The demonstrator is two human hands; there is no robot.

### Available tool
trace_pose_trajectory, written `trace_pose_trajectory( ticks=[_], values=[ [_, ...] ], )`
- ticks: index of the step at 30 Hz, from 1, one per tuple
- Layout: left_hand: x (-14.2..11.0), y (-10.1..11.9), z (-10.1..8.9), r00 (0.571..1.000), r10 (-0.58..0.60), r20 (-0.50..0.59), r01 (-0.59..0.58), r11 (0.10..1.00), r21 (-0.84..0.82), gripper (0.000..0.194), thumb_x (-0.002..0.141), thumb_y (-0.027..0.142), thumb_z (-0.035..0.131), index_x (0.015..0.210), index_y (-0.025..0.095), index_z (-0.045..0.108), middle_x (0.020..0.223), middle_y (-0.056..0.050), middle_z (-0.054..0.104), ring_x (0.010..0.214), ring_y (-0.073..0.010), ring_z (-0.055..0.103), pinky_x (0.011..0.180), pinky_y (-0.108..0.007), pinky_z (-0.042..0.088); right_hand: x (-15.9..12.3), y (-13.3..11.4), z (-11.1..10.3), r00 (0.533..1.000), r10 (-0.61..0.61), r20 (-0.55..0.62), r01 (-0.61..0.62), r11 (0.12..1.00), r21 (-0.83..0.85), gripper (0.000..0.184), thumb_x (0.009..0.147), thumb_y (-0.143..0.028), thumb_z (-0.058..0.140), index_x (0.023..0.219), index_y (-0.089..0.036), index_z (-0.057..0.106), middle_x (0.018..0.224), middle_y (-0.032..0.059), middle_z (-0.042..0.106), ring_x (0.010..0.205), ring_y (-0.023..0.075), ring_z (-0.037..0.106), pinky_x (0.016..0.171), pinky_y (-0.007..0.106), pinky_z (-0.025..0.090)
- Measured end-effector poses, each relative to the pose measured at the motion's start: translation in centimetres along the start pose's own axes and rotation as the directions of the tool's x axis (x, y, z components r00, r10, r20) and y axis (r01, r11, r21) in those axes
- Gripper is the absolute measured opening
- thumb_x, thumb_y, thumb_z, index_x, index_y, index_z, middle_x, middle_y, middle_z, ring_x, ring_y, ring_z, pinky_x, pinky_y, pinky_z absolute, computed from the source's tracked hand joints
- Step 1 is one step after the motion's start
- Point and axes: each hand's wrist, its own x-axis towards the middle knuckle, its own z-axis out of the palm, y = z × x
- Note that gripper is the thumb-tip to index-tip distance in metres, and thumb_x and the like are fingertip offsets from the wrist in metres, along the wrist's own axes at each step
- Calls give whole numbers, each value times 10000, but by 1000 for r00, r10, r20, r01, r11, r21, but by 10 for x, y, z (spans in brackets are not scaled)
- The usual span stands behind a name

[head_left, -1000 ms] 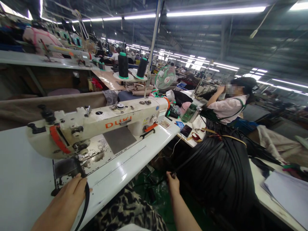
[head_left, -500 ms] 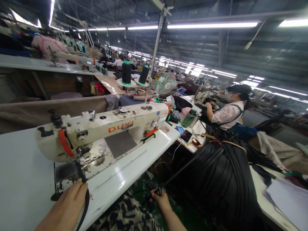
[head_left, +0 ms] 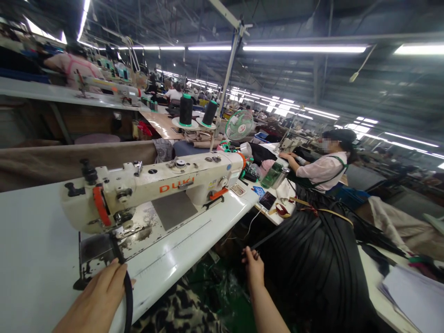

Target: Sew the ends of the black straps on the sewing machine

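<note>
Head view: here my left hand (head_left: 99, 291) lightly pinches a black strip (head_left: 128, 298) beside the sewing machine (head_left: 173, 178); my right hand (head_left: 254, 268) grips a slim length (head_left: 268, 238) leading into the black bundle (head_left: 319, 249). Looks like strip-feeding; next calls for smooth, untwisted slack.

A green-rimmed fan (head_left: 240, 125) stands just above the frame's centre. Right of centre, a translucent green bottle (head_left: 271, 175) and a metal flask (head_left: 281, 176) stand near a dark-screened phone (head_left: 267, 200). A fluorescent tube (head_left: 305, 48) glows at upper right; white papers (head_left: 412, 293) lie at lower right.
</note>
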Motion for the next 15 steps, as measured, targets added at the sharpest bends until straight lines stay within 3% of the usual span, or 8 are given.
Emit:
trace_pose_trajectory(
  ticks=[3, 5, 9, 12, 15],
  values=[
    [0, -1, -6, 1000, 3, 17, -2, 999, -37, 403, 927, 206, 474, 1286, 193, 656, 1240, -133, 701, 1274, -302, 613, 1139, -409, 485, -29, 16, 21, 985, 45, 166, -44, 999, -7, 550, 612, -668, 878, 742, -167, 691, 590, -26, 634, 478, 108, 541, 486, 251, 426],
    [0, -2, -9, 999, 1, 37, 1, 999, -47, 441, 905, 195, 499, 1320, 211, 648, 1240, -120, 703, 1278, -297, 611, 1150, -399, 476, -37, 15, 26, 976, 62, 209, -62, 998, -8, 598, 535, -684, 895, 754, -157, 717, 561, -8, 631, 433, 107, 497, 425, 240, 349],
    [-1, -4, -9, 996, -15, 89, 22, 997, -73, 465, 894, 189, 534, 1343, 248, 640, 1228, -93, 704, 1273, -291, 606, 1151, -392, 477, -27, -14, 16, 991, 31, 130, -32, 999, 10, 685, 602, -775, 799, 889, -157, 735, 554, -27, 596, 360, 55, 300, 377, 232, 190],
    [-1, -5, -5, 994, -30, 103, 39, 996, -80, 457, 906, 183, 525, 1346, 245, 636, 1250, -85, 694, 1272, -285, 603, 1142, -391, 492, -19, -39, 10, 996, -21, 85, 22, 1000, -11, 691, 663, -810, 739, 902, -162, 730, 565, -30, 579, 372, 53, 273, 379, 235, 178],
    [-3, -1, -5, 997, -29, 67, 30, 999, -17, 427, 928, 155, 508, 1327, 202, 652, 1350, -118, 658, 1309, -293, 590, 1175, -407, 470, -27, -54, 18, 991, -79, 111, 87, 994, -65, 701, 720, -834, 676, 881, -157, 750, 569, -9, 592, 391, 73, 313, 384, 246, 215]
  ],
)
